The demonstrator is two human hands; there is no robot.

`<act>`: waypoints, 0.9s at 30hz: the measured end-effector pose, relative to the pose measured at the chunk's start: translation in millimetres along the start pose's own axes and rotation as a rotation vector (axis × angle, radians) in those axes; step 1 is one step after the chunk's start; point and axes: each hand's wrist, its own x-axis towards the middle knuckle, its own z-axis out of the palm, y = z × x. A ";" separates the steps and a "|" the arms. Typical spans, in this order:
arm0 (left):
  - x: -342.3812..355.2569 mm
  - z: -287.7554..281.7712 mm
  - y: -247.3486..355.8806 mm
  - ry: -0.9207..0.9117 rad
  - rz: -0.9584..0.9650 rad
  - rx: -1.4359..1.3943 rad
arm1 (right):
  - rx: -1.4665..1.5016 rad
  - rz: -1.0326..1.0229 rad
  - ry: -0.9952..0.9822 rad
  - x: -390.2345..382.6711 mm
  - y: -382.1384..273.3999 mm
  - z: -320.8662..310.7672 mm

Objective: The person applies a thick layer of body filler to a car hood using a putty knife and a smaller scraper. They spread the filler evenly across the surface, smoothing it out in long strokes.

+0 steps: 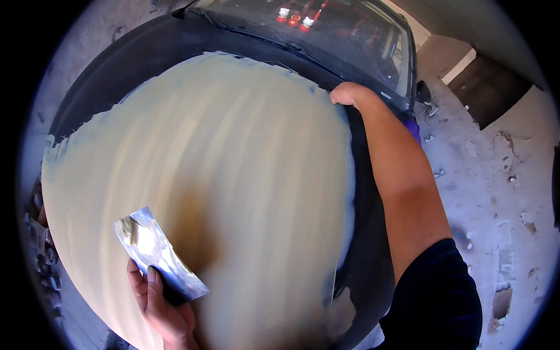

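Windshield [356,44] and wiper [298,48] beyond cream-and-black hood [245,146]

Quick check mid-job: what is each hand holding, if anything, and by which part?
The left hand holds a shiny metal plate by its lower long edge. Whether the right hand holds anything cannot be told.

A shiny rectangular metal plate [161,255] slants over a dark car hood [366,233] bearing a broad, streaky beige coating [262,163].
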 end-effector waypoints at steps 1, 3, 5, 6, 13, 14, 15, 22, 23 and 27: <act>-0.4 -0.5 0.1 -0.003 0.005 0.000 | 0.001 -0.001 -0.035 -7.4 -3.0 -1.3; 0.0 -0.1 -1.8 -0.029 0.006 -0.008 | 0.028 -0.025 -0.057 -14.7 7.3 -1.8; 0.8 -1.4 -2.4 -0.056 0.006 -0.003 | 0.034 -0.036 -0.091 -29.6 7.9 -2.8; 0.6 -1.8 -1.5 -0.068 0.013 0.005 | 0.037 -0.055 -0.103 -40.1 3.8 -1.0; 1.1 -0.6 -3.9 -0.111 0.028 0.002 | 0.033 -0.165 -0.120 -103.7 0.3 32.9; 1.1 0.8 -5.5 -0.120 0.026 0.001 | 0.029 -0.185 -0.104 -118.7 0.5 34.1; 0.4 1.5 -5.1 -0.121 0.040 0.011 | 0.017 -0.177 -0.126 -132.9 -4.1 36.2; -0.6 2.2 -13.6 -0.126 0.087 0.008 | -0.015 -0.239 -0.187 -200.0 -7.8 69.0; -0.6 3.2 -12.9 -0.123 0.092 -0.001 | -0.011 -0.245 -0.188 -212.0 -10.6 71.9; -3.3 5.8 -9.9 -0.133 0.141 0.061 | -0.036 -0.257 -0.189 -253.3 -13.7 86.0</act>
